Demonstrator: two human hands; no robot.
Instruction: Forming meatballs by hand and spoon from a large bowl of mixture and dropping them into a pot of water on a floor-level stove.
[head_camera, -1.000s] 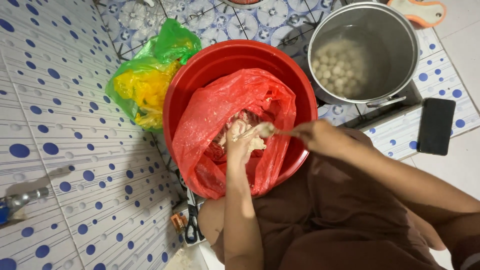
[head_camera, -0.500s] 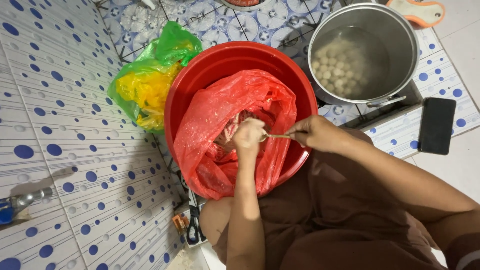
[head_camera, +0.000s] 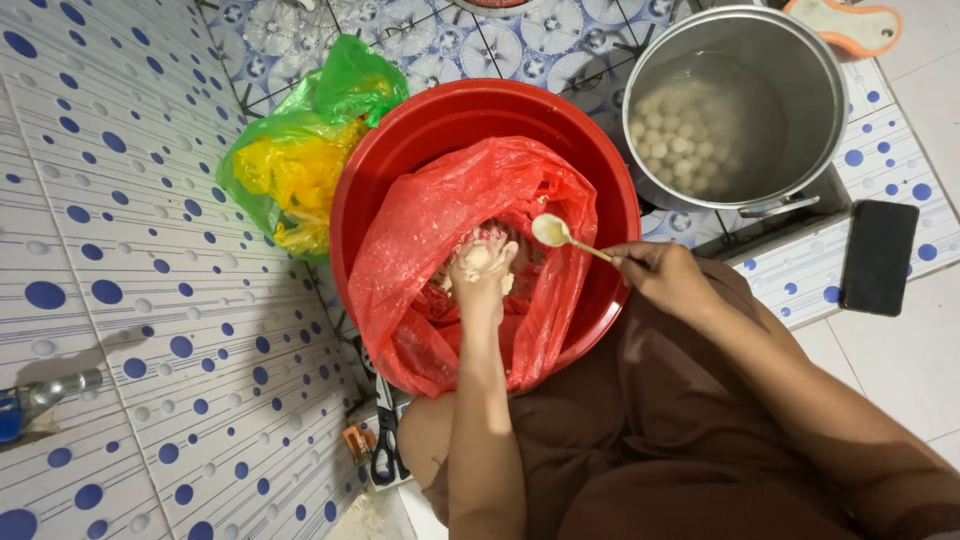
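A red basin (head_camera: 420, 130) holds a red plastic bag (head_camera: 440, 220) with pale paste inside. My left hand (head_camera: 482, 268) is down in the bag, fist closed around a lump of the paste that bulges out at the top. My right hand (head_camera: 662, 280) grips a spoon (head_camera: 560, 235) by its handle. The spoon's bowl carries a small ball of paste and hovers just right of my left fist. A steel pot (head_camera: 800, 80) of water with several pale balls floating in it stands to the right of the basin.
A green plastic bag with yellow contents (head_camera: 300, 160) lies left of the basin. A black phone (head_camera: 878, 256) rests on the tiled floor at right. Scissors (head_camera: 385, 440) lie near my knee. A tap (head_camera: 40, 398) sticks out of the dotted tile wall at left.
The spoon has lifted off my left fist with a ball of paste on it and moved slightly right. My left hand stays in the bag, squeezing paste.
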